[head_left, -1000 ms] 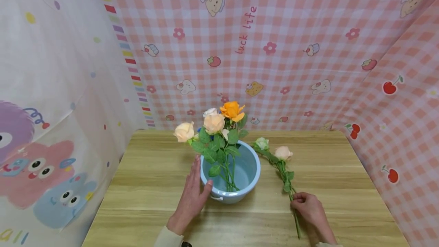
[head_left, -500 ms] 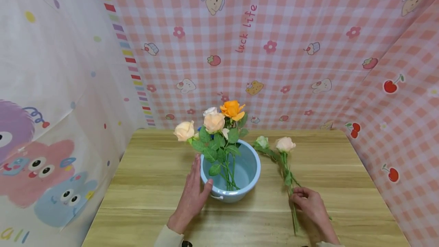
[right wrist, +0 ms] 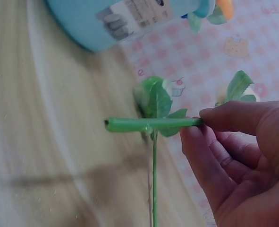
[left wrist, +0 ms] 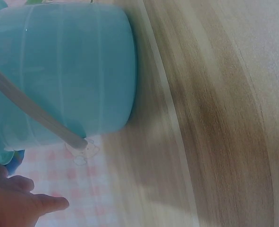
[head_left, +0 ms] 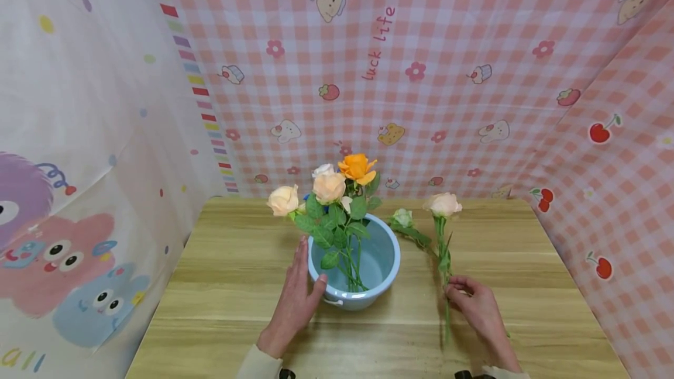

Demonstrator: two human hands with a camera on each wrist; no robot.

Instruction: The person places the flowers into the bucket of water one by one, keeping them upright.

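A pale pink rose point(head_left: 444, 205) is pinched by its stem in my right hand point(head_left: 474, 303). In the right wrist view, thumb and finger grip its green stem point(right wrist: 134, 125), which is raised off the table. A greenish-white rose point(head_left: 402, 217) lies on the table, its stem point(right wrist: 155, 184) below the held one. My left hand point(head_left: 295, 303) rests against the left side of a light blue bucket point(head_left: 395, 265), fingers straight, thumb at the rim. Inside lean several roses: an orange rose point(head_left: 357, 168), two peach roses, a white rose point(head_left: 323, 171) and something blue, mostly hidden.
The wooden table point(head_left: 226, 274) meets a pink checked cloth point(head_left: 421, 34) at its back edge. A white printed cloth point(head_left: 95, 133) hangs at the left. The bucket has a pale handle point(left wrist: 40, 111) and a label point(right wrist: 139, 16).
My right hand has lifted the pale pink rose, whose bloom moved away from me and slightly right, apart from the greenish-white rose. The left hand and bucket have stayed put.
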